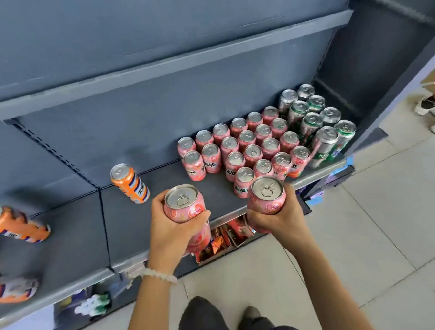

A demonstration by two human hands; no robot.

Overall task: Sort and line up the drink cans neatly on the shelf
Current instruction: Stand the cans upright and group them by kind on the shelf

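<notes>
A dark grey metal shelving unit [206,93] fills most of the view, its back panel plain, with a slotted upright [55,150] running down its left part. Above the main board, a paler grey shelf edge [168,65] slants across. Below the unit's front lip sit what look like bright snack packets [224,237], too blurred to read. Right of the unit lies a floor [370,231] of pale square tiles, evenly lit.

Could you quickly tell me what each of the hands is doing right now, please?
Left hand: closed around an upright pink can.
Right hand: closed around another upright pink can.
</notes>
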